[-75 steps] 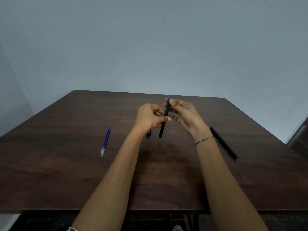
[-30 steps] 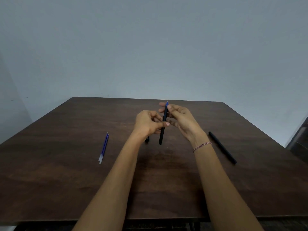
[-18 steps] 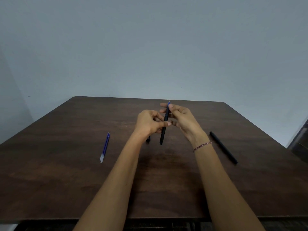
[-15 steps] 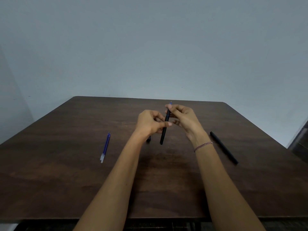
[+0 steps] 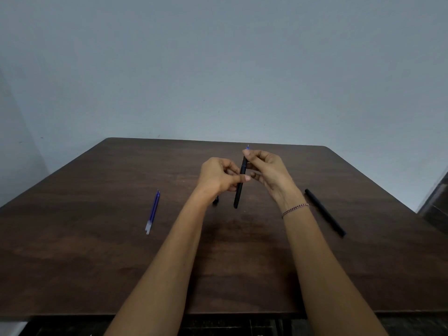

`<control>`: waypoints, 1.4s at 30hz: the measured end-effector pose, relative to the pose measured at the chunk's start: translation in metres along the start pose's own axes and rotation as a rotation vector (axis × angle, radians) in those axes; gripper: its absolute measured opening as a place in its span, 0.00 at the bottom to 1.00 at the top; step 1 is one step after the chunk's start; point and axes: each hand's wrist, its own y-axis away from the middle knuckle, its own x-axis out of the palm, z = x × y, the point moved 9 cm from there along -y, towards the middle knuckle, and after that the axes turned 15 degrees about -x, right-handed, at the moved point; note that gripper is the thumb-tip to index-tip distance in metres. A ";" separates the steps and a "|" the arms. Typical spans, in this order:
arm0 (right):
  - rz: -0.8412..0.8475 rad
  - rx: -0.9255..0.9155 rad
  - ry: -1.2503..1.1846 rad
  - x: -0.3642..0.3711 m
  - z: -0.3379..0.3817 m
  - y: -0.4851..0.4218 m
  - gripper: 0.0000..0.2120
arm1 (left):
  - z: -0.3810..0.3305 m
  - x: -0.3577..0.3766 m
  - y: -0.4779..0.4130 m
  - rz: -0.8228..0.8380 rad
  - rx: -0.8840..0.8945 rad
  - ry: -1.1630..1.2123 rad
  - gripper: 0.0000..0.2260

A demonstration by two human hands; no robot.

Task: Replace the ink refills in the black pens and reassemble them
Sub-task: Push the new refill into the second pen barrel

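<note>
A black pen barrel (image 5: 238, 190) is held nearly upright above the middle of the brown table (image 5: 97, 263). My left hand (image 5: 218, 177) pinches its middle between thumb and fingers. My right hand (image 5: 269, 169) pinches the barrel's top end, where a blue refill tip (image 5: 247, 147) sticks out. Two blue refills (image 5: 153, 212) lie side by side on the table to the left. A second black pen (image 5: 324, 212) lies on the table to the right. A small black part (image 5: 215, 200) lies on the table, mostly hidden under my left wrist.
A plain grey wall stands behind the table's far edge. The table's near edge runs just under my forearms. A dark object (image 5: 436, 197) shows at the right edge of the view, beyond the table.
The blue refill has sunk deeper into the barrel, with less of it showing above. My right fingers have closed over the barrel's top. Both hands stayed in about the same place.
</note>
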 end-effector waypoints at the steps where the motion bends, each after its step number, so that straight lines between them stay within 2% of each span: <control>1: 0.009 -0.004 -0.004 0.001 0.001 0.000 0.05 | 0.000 0.000 0.000 -0.001 0.000 0.006 0.09; 6: 0.110 -0.008 -0.004 0.008 0.002 0.000 0.10 | 0.001 -0.002 0.000 -0.001 -0.002 0.003 0.09; 16: 0.032 -0.041 0.054 0.002 0.003 -0.001 0.06 | 0.000 0.001 0.002 0.021 -0.003 0.023 0.09; 26: -0.049 -0.017 -0.111 -0.003 0.003 0.000 0.05 | 0.000 0.016 0.008 0.277 -0.025 0.091 0.13; 34: 0.062 -0.026 -0.044 0.006 0.007 0.002 0.07 | 0.004 0.013 0.007 0.263 -0.053 0.133 0.06; 42: 0.029 -0.064 0.081 0.001 0.012 0.001 0.06 | 0.004 0.007 0.007 0.198 -0.059 0.150 0.11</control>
